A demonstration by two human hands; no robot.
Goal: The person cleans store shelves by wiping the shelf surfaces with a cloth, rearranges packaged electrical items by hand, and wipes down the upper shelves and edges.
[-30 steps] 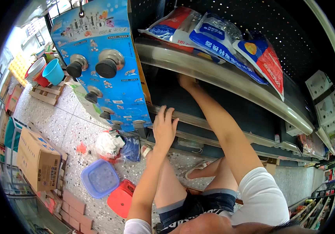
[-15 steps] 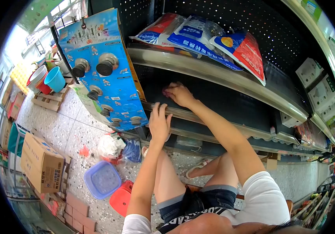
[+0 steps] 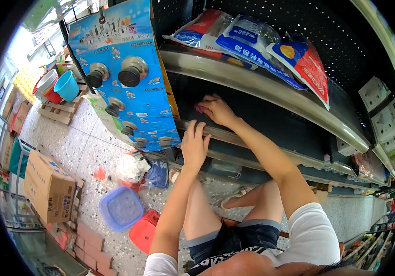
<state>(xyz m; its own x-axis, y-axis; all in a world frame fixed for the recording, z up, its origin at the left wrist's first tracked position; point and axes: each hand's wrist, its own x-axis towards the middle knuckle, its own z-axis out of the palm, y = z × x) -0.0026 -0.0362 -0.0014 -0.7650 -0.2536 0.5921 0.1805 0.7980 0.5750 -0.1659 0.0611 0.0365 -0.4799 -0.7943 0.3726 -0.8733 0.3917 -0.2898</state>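
Head view | at 12 o'clock from centre, a pinkish cloth-like item point(image 3: 200, 108) is gripped by the right hand point(image 3: 218, 110), apparently bunched to suit the grasp over the dark shelf point(image 3: 273, 128) | the left hand point(image 3: 195, 146), loosely outstretched, is rested on the shelf edge point(image 3: 229, 136), seemingly for support

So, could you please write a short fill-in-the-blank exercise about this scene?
1. The ____ hand holds a pinkish cloth.
2. The hanging display card is mainly ____.
3. The sleeves are ____.
4. The plastic basin stands on the ____.

Missing words: right; blue; white; floor.
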